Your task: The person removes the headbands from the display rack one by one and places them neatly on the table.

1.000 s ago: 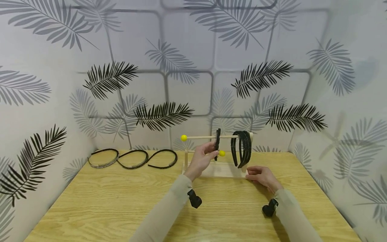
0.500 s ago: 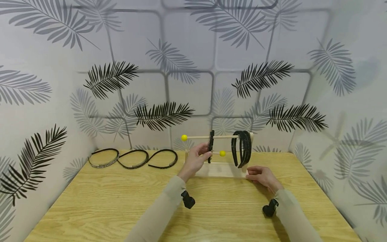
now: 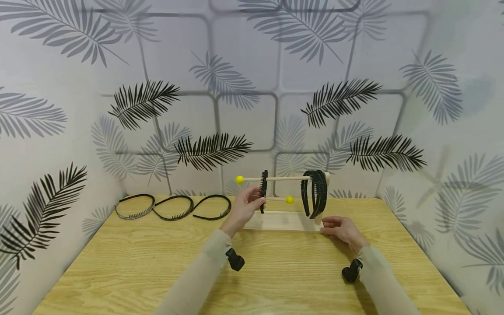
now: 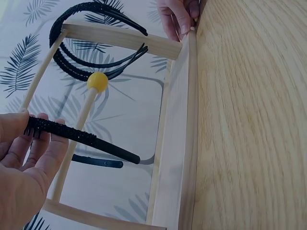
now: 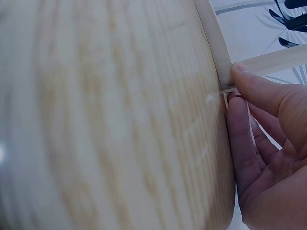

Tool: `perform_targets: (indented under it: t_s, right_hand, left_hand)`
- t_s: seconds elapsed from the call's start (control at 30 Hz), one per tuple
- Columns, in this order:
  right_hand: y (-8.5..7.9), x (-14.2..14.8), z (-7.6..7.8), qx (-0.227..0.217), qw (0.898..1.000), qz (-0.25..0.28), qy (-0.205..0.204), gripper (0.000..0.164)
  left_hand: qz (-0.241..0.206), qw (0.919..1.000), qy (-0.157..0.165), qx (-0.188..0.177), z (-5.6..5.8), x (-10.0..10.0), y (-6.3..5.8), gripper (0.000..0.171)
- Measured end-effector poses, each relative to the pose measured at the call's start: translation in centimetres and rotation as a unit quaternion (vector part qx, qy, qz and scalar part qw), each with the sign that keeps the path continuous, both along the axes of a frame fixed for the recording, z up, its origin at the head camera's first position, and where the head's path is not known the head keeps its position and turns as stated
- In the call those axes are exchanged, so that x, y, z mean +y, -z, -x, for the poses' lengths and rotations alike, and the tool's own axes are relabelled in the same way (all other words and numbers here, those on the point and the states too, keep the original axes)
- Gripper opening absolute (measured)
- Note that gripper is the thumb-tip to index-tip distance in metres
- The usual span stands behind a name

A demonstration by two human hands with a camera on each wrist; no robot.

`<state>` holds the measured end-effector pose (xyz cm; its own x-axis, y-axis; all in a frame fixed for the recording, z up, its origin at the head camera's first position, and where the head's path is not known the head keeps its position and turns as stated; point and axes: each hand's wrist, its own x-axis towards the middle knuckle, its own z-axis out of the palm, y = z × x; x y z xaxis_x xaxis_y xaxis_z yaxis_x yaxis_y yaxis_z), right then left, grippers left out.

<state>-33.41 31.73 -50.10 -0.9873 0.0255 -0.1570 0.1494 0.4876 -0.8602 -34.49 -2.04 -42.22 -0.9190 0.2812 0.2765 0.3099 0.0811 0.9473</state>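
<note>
My left hand (image 3: pixel 241 211) pinches a black toothed headband (image 3: pixel 263 190) between thumb and fingers. This headband is upright across the upper rod (image 3: pixel 289 178) of a wooden stand (image 3: pixel 283 221), near the rod's left part. In the left wrist view the lower rod (image 4: pixel 86 112) passes between the headband's two ends. Several more black headbands (image 3: pixel 315 194) hang bunched at the upper rod's right end. Down at the right end of the stand's base, my right hand (image 3: pixel 344 231) holds the corner, its thumb (image 5: pixel 259 91) against the wood.
Three black headbands (image 3: pixel 211 206) lie in a row on the wooden table (image 3: pixel 157 262) at the left. Each rod ends in a yellow ball, the upper one (image 3: pixel 239 179) at left and the lower one (image 3: pixel 289 200) near the middle. A leaf-patterned wall (image 3: pixel 244 118) stands behind.
My left hand has moved left, bringing the pinched headband along the upper rod, away from the bunch. My right hand has stayed at the base corner.
</note>
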Motion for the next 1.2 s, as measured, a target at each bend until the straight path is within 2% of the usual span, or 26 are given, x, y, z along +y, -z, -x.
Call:
perform_targets:
  t_s: [0.3,0.5,1.2]
  right_hand:
    - [0.0,-0.1,0.0,0.009,1.000,0.002,0.008,0.056]
    - [0.0,-0.2,0.0,0.005,1.000,-0.001,0.009,0.055]
    - [0.2,0.0,0.0,0.007,1.000,0.007,0.007,0.056]
  left_hand:
    - [-0.028,0.9993,-0.005,-0.024,0.3,-1.2,0.5,0.038]
    - [-0.020,0.9993,-0.007,-0.031,0.3,-2.3,0.5,0.044]
    - [-0.026,0.9974,-0.006,-0.067,0.5,-5.3,-0.1,0.043]
